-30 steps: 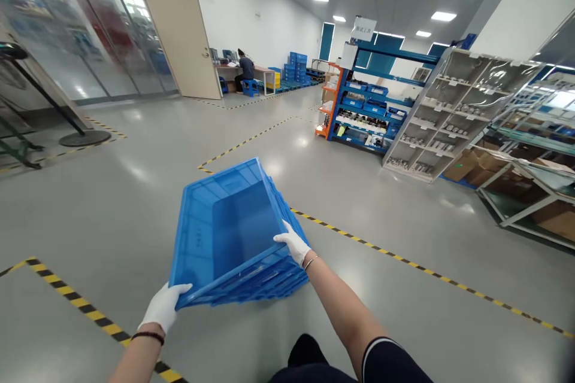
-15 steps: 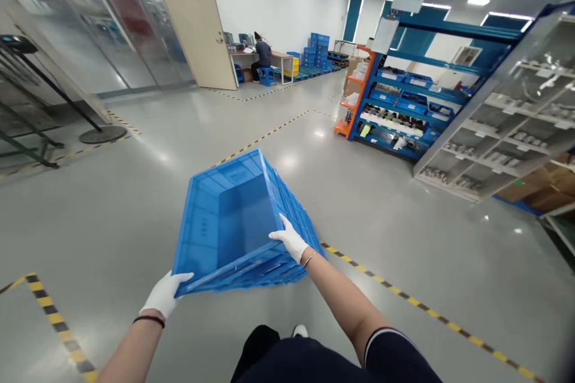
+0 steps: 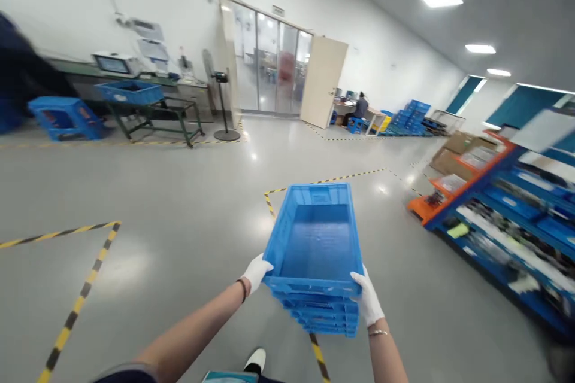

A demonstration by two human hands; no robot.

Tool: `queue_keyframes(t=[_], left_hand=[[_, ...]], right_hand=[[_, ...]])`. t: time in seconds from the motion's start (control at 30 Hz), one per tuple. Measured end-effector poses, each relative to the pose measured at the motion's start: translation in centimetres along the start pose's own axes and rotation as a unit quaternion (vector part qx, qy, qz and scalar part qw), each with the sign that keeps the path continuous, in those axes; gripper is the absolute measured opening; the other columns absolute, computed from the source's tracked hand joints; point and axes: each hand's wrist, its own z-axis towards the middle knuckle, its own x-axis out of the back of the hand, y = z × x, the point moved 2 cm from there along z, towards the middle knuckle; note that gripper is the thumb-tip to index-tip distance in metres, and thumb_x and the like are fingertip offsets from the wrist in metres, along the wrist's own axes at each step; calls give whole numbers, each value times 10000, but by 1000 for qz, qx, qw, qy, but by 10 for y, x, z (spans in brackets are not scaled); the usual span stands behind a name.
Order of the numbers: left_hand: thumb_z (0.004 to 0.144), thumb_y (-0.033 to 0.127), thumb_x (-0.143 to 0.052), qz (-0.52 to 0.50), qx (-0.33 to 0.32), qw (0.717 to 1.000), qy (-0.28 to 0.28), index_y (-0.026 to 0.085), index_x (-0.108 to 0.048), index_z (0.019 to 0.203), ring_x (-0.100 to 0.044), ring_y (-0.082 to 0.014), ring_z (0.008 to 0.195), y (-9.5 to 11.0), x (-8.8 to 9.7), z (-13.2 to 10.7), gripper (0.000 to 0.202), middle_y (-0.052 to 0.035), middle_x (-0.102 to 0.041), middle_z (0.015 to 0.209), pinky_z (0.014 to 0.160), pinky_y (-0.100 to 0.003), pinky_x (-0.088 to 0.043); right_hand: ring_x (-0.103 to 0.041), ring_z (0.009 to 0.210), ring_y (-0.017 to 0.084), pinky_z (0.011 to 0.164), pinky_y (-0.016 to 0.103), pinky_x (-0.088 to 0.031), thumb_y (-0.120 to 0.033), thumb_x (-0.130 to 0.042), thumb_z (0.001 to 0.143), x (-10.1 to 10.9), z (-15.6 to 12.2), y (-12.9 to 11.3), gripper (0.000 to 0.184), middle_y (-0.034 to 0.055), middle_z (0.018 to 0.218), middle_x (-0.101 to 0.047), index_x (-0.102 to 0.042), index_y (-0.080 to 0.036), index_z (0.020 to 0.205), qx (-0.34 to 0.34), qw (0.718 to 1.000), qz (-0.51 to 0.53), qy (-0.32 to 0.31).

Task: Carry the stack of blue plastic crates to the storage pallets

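I carry a nested stack of blue plastic crates (image 3: 314, 245) in front of me, held level above the grey floor. My left hand (image 3: 255, 272), in a white glove, grips the near left corner of the stack. My right hand (image 3: 368, 299), also gloved, grips the near right corner and side. The top crate is empty inside. One of my shoes (image 3: 255, 360) shows below the stack.
A blue and orange shelving rack (image 3: 503, 215) runs along the right. A green table (image 3: 153, 109) bearing a blue crate and a crate stack (image 3: 63, 118) stand at the far left wall. Yellow-black floor tape (image 3: 81, 299) marks zones. A seated person (image 3: 359, 109) works beside a beige door.
The view has swung left, bringing the table, crates and glass doors into sight. The stack, tilted before, is now level, and my hands sit at its near corners.
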Motion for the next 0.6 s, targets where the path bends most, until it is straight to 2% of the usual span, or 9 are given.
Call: queue_keyframes(t=[0.17,0.33,0.47,0.6], left_hand=[[535,10,-471,26,-12,999,19,108,-634,922,-558,-152,732,39,-76,75,432,-19,-618,778,658,-223,-441],[570,3,-504,158,-41,987,2,98,-651,922,-510,-137,662,84,-138,152,393,-5,-558,714,567,-217,-371],[551,5,-549,170,-44,984,17,95,-661,846,-473,-128,628,122,-173,201,328,5,-526,663,544,-213,-346],[560,0,-561,185,-40,982,23,84,-667,858,-499,-127,647,150,-199,231,327,-6,-550,680,554,-197,-367]], right_hand=[[-591,1076,293,696,326,-475,-567,-780,489,45,97,-39,762,33,1171,-665,-589,-263,1161,-28,997,2,75],[-616,910,283,611,359,-503,-474,-811,433,70,179,-78,634,40,1053,-677,-621,-261,999,-18,993,40,105],[-629,908,281,567,324,-493,-438,-801,461,74,233,-111,596,39,1072,-672,-621,-275,1005,9,995,49,91],[-639,877,254,583,300,-495,-479,-818,486,73,276,-134,766,11,1055,-671,-589,-323,1200,-20,996,52,66]])
